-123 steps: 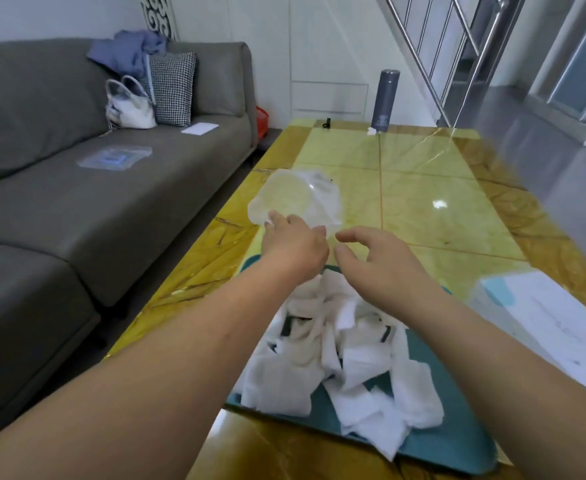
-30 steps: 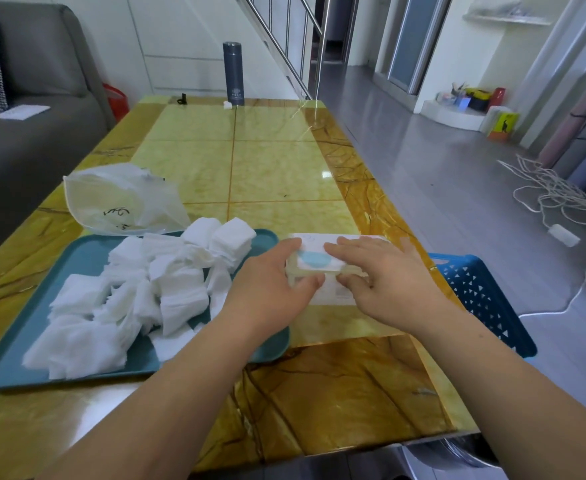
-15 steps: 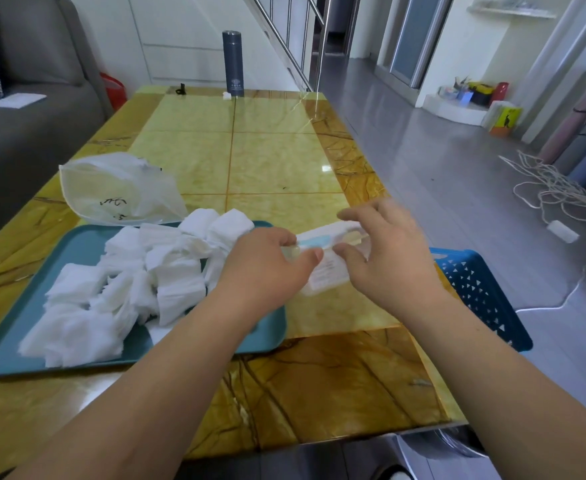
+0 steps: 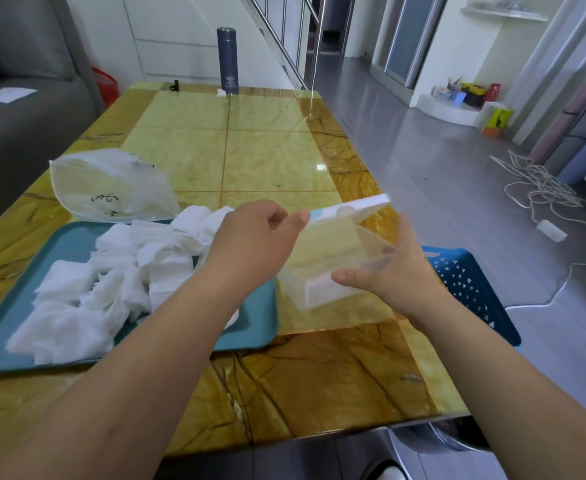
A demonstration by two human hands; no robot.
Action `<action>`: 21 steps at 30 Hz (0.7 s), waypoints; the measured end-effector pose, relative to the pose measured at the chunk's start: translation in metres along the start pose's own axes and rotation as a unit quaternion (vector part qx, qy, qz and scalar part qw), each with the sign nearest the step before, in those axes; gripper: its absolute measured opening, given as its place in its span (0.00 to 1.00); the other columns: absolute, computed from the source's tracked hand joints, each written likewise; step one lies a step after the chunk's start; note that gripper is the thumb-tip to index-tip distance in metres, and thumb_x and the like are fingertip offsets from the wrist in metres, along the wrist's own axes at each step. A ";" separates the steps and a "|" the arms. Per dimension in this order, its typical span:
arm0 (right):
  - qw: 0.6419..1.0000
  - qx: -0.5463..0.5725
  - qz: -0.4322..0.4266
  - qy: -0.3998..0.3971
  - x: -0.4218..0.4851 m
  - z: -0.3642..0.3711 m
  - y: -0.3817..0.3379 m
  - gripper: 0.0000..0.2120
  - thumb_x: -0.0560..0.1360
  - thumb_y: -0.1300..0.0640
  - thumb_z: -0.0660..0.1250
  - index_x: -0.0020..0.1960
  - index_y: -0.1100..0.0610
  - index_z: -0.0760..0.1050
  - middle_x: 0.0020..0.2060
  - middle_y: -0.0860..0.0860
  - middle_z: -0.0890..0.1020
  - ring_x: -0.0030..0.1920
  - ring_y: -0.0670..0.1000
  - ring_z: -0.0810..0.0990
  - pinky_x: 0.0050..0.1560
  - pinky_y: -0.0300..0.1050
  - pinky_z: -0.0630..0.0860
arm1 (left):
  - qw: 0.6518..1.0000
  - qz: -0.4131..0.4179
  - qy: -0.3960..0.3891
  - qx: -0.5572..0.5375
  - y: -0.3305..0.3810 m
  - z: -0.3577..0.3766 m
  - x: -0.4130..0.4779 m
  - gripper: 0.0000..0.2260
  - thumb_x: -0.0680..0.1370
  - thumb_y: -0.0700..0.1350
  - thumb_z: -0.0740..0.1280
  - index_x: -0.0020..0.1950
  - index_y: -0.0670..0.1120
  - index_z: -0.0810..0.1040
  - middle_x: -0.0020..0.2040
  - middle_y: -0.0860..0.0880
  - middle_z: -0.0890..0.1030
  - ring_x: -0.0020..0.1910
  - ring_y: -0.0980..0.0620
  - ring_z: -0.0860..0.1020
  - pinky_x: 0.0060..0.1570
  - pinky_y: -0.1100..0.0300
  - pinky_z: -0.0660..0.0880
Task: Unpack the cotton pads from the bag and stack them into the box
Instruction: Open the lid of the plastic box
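Several white cotton pads (image 4: 118,282) lie in a loose heap on a teal tray (image 4: 256,327) at the left of the table. The clear plastic bag (image 4: 111,188) lies crumpled just beyond the tray. A clear plastic box (image 4: 333,261) is held above the table, right of the tray, with its lid (image 4: 353,207) swung up and nothing visible inside. My right hand (image 4: 395,271) grips the box body from the right side. My left hand (image 4: 256,237) pinches the left edge of the lid.
The yellow marble table (image 4: 250,150) has a dark thermos (image 4: 227,60) and a small black clip (image 4: 173,86) at its far end. A blue perforated basket (image 4: 468,289) sits off the right edge. A grey sofa (image 4: 17,109) is left; cables (image 4: 541,188) lie on the floor.
The view swung from the bag and pads to the box. Both hands lifted the box off the table, and its lid, shut half a second ago, now stands up.
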State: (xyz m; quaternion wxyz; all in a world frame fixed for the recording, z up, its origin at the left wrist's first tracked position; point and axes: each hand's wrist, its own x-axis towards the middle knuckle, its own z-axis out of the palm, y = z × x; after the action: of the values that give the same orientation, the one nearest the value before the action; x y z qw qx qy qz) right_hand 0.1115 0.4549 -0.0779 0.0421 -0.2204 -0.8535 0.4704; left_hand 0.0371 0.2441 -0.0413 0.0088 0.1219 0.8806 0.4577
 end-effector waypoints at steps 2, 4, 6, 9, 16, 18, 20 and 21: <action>0.995 -0.090 0.005 -0.046 -0.003 -0.004 -0.003 0.70 0.44 0.24 0.81 0.79 0.32 0.49 0.76 0.51 0.65 0.77 0.61 0.65 0.72 0.67 0.69 | 0.999 0.008 0.030 -0.017 0.003 -0.004 0.007 0.19 0.81 0.62 0.63 0.42 0.50 0.80 0.38 0.52 0.83 0.43 0.52 0.84 0.42 0.54 0.77; 0.968 -0.231 -0.012 -0.096 -0.014 -0.003 -0.012 0.61 0.51 0.17 0.71 0.79 0.31 0.52 0.80 0.52 0.55 0.82 0.62 0.49 0.78 0.69 0.56 | 0.998 -0.001 0.045 -0.046 0.006 -0.007 0.012 0.22 0.81 0.63 0.62 0.37 0.47 0.76 0.32 0.50 0.82 0.39 0.49 0.85 0.44 0.48 0.81; 0.942 -0.318 -0.066 -0.083 -0.023 0.010 -0.021 0.56 0.60 0.16 0.63 0.82 0.38 0.53 0.83 0.49 0.40 0.82 0.56 0.34 0.80 0.66 0.40 | 0.995 -0.022 0.059 -0.080 0.003 -0.009 0.018 0.23 0.81 0.63 0.63 0.39 0.44 0.77 0.31 0.48 0.83 0.34 0.49 0.86 0.45 0.45 0.83; 0.918 -0.350 -0.165 -0.091 -0.021 0.039 -0.027 0.50 0.68 0.20 0.60 0.83 0.40 0.51 0.83 0.46 0.35 0.82 0.52 0.33 0.80 0.60 0.37 | 0.991 -0.040 0.075 -0.106 -0.006 -0.008 0.027 0.17 0.82 0.58 0.64 0.53 0.43 0.80 0.37 0.47 0.84 0.32 0.51 0.86 0.47 0.46 0.84; 0.893 -0.382 -0.173 -0.167 -0.012 0.066 -0.045 0.40 0.72 0.36 0.60 0.81 0.40 0.53 0.80 0.44 0.63 0.79 0.52 0.62 0.71 0.64 0.62 | 0.991 -0.110 -0.078 0.012 -0.038 0.000 0.021 0.19 0.75 0.54 0.67 0.64 0.50 0.74 0.58 0.47 0.83 0.55 0.44 0.81 0.57 0.43 0.80; 0.913 -0.341 -0.143 -0.171 -0.015 0.069 -0.054 0.36 0.70 0.45 0.61 0.78 0.39 0.58 0.73 0.44 0.71 0.74 0.54 0.68 0.64 0.61 0.64 | 0.992 -0.096 -0.079 0.009 -0.043 -0.004 0.019 0.19 0.78 0.49 0.68 0.69 0.48 0.74 0.61 0.51 0.80 0.58 0.47 0.80 0.61 0.49 0.78; 0.919 -0.327 -0.118 -0.186 -0.017 0.073 -0.059 0.34 0.72 0.54 0.62 0.77 0.43 0.61 0.71 0.47 0.73 0.73 0.56 0.68 0.62 0.58 0.63 | 0.996 -0.068 -0.056 0.026 -0.045 -0.014 0.018 0.18 0.80 0.46 0.69 0.69 0.46 0.77 0.59 0.51 0.80 0.60 0.49 0.79 0.61 0.55 0.76; 0.918 -0.328 -0.107 -0.195 -0.019 0.075 -0.063 0.33 0.72 0.55 0.62 0.77 0.45 0.61 0.68 0.48 0.73 0.72 0.57 0.68 0.62 0.57 0.62 | 0.997 -0.054 -0.041 0.032 -0.045 -0.023 0.015 0.15 0.80 0.45 0.69 0.67 0.46 0.79 0.59 0.51 0.81 0.59 0.50 0.80 0.60 0.57 0.76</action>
State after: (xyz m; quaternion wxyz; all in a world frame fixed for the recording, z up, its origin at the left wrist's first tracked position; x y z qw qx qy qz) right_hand 0.0861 0.3595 -0.0654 -0.1500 -0.0330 -0.9697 0.1901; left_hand 0.0104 0.2038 -0.0631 0.0662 0.0931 0.8988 0.4231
